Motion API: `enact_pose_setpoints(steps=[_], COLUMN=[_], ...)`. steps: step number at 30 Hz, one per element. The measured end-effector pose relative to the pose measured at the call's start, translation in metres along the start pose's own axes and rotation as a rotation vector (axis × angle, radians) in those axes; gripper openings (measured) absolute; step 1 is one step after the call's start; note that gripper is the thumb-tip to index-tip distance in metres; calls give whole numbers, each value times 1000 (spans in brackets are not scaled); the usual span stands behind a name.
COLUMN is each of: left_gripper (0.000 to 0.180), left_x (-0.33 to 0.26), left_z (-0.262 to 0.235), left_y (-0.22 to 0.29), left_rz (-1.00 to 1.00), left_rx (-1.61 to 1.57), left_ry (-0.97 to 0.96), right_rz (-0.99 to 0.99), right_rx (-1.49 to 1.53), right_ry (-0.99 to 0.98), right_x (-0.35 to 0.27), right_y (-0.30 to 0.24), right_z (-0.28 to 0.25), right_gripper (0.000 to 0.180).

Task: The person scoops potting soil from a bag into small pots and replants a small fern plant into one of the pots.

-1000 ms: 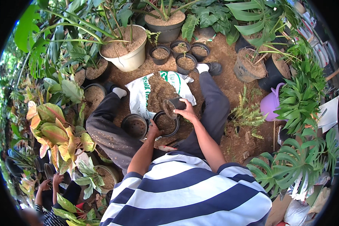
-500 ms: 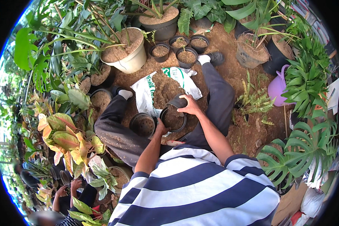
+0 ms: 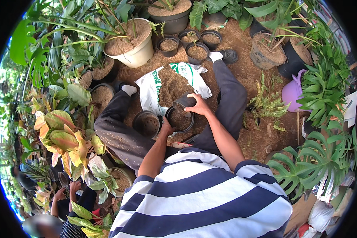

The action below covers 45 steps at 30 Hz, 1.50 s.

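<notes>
Our left hand [image 3: 167,127] lies against the left side of the wide pot [image 3: 192,125], though we cannot tell whether its fingers grip the rim. Our right hand [image 3: 199,105] grasps the small pot [image 3: 183,102], thumb and fingers spread around it, and tilts it above the far part of the wide pot, where some soil shows inside.

At the far left we see a co-worker's hands [image 3: 74,186], partly behind leaves. Nearer us stands a plant with orange-edged leaves [image 3: 63,137], and beyond it a white pot [image 3: 141,58] of pale soil. By our left leg [image 3: 125,127], just left of our left hand, sits a black pot [image 3: 147,125] with holes in its floor. Past the pots lies a white bag [image 3: 148,95], with dark soil [image 3: 174,85] heaped on it. Four planted pots [image 3: 197,60] cluster beyond, near our right shoe [image 3: 229,56]. Right of our right leg [image 3: 231,99] come a fern [image 3: 263,104], a purple bucket [image 3: 290,98] and a split-leaf plant [image 3: 305,162].
</notes>
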<state>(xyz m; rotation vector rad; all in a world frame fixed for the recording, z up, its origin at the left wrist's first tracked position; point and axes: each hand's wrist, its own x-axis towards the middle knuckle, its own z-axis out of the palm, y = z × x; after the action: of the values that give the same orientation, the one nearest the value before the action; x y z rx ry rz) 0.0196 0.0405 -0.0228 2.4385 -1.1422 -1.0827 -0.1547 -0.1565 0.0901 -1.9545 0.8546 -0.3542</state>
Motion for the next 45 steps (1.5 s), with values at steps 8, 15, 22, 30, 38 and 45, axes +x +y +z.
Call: enact_pose_setpoints(steps=[8, 15, 22, 30, 38, 45], left_gripper=[125, 125, 127, 117, 120, 120], left_x=[5, 4, 2, 7, 3, 2], left_z=[2, 2, -5, 3, -3, -6], left_y=[-2, -2, 15, 0, 9, 11], left_rz=[-42, -49, -148, -97, -188, -220], left_rx=[33, 25, 19, -23, 3, 13], left_ry=[-26, -29, -95, -48, -91, -109], right_rz=[15, -23, -56, -95, -96, -83], right_rx=[5, -46, -119, -121, -121, -144], right_ry=[-12, -44, -47, -45, -27, -54], right_x=[1, -2, -4, -4, -4, -4], right_y=[0, -10, -18, -19, -20, -20], right_z=[0, 0, -1, 1, 0, 0], right_gripper=[81, 79, 78, 78, 76, 77])
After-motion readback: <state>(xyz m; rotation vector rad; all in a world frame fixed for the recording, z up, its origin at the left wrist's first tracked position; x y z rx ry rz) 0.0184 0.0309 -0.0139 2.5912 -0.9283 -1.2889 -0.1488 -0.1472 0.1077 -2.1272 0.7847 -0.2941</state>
